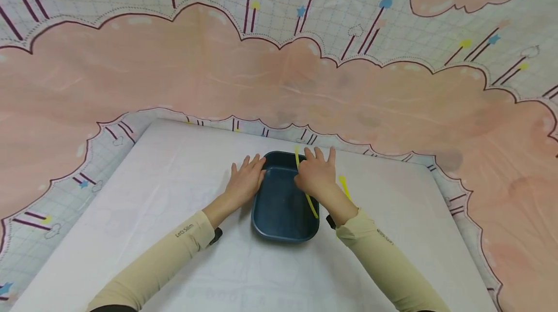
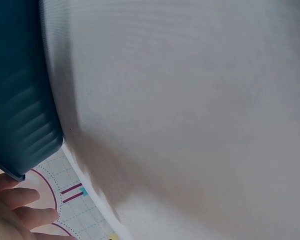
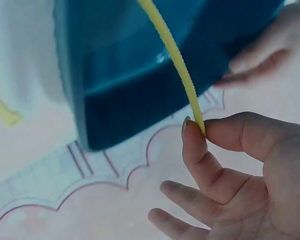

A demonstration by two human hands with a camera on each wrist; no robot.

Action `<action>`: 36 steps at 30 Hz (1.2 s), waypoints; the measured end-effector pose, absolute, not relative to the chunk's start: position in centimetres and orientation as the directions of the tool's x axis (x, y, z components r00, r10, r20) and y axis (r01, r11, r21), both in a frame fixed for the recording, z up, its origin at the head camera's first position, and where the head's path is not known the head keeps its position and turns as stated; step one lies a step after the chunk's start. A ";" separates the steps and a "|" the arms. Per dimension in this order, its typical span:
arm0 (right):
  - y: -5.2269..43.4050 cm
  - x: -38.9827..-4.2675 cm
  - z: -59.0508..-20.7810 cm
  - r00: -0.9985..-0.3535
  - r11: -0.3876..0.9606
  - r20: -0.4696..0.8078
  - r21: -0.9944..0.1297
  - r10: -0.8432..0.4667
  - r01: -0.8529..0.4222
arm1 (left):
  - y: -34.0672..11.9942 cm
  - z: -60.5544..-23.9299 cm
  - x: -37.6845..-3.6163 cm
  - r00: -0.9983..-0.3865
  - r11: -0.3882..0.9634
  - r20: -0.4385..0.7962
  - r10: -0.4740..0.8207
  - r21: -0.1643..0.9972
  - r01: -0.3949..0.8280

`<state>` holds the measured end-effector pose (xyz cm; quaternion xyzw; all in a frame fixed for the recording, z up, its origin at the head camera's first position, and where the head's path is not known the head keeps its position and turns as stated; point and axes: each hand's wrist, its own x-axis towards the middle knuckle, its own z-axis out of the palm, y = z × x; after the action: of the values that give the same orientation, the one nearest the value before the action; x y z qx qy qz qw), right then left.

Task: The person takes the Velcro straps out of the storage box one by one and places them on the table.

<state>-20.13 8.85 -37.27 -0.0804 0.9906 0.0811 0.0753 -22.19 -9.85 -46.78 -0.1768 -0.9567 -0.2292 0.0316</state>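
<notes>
A dark blue rectangular tray [image 1: 279, 205] lies on the white table [image 1: 174, 181]. My left hand [image 1: 249, 170] rests with straight fingers against the tray's left rim; its fingertips [image 2: 20, 212] show beside the tray [image 2: 20, 100] in the left wrist view. Over the tray's right side my right hand [image 1: 313, 169] pinches a thin yellow ridged strip [image 1: 312, 206] that reaches down into the tray. The right wrist view shows thumb and forefinger [image 3: 200, 129] nipping the strip's [image 3: 175, 50] end beyond the tray's [image 3: 125, 75] far corner.
A second yellow strip [image 1: 344, 187] lies on the table just right of the tray, seen also as a yellow strip [image 3: 2, 111] in the right wrist view. A pink cloud-patterned cloth [image 1: 279, 84] rises behind and round the table.
</notes>
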 end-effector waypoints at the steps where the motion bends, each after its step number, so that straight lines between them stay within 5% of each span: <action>1: 9.2 -20.1 -37.0 -0.977 0.977 -0.160 0.135 -0.141 -0.163 | -9.9 -46.7 -22.2 -0.936 0.833 0.141 0.322 0.428 0.351; 19: 15.8 -19.9 -35.2 -0.987 0.999 -0.156 -0.001 -0.039 -0.039 | -10.0 -46.6 -22.3 -0.934 0.836 0.157 0.320 0.417 0.356; 36: 23.6 -19.5 -38.1 -0.934 0.994 -0.344 -0.018 0.097 0.109 | -9.7 -46.7 -22.4 -0.931 0.838 0.166 0.324 0.406 0.364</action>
<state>-19.49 23.61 -38.08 0.0524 0.9832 -0.0184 0.1737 -22.36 -9.65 -46.66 -0.1798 -0.9576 -0.2206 0.0451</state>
